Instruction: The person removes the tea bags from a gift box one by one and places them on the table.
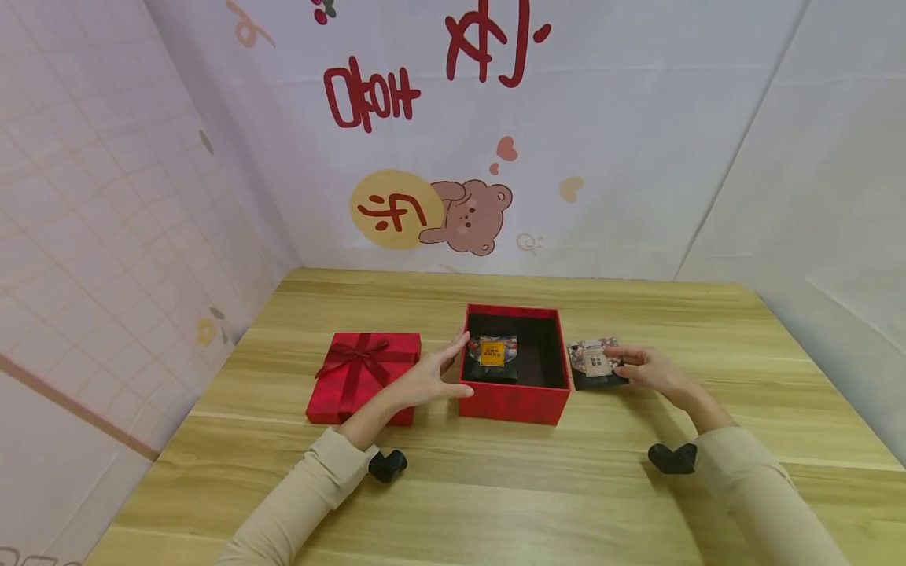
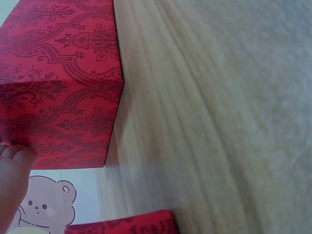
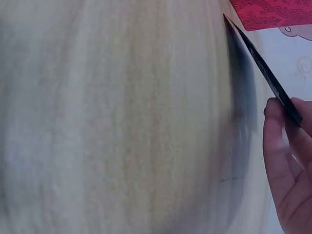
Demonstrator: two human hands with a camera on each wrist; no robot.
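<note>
A red patterned gift box (image 1: 517, 403) stands uncovered on the table, its inside dark. In its left part lies a black pouch (image 1: 493, 358) with a yellow label and colourful print. My left hand (image 1: 423, 380) touches the box's left side, thumb spread from the fingers toward the front left corner; the left wrist view shows fingertips (image 2: 23, 157) against the patterned wall. To the right of the box, my right hand (image 1: 654, 371) pinches a flat packet (image 1: 591, 365) with a pale label and dark lower edge. In the right wrist view the packet (image 3: 268, 73) is edge-on, tilted above the table.
Left of the box lies its red lid (image 1: 364, 377) with a dark red ribbon bow. The wood-grain table (image 1: 495, 487) runs back to a white wall sheet (image 1: 602, 102) with red characters and a cartoon bear. Black devices (image 1: 388, 466) sit at both wrists.
</note>
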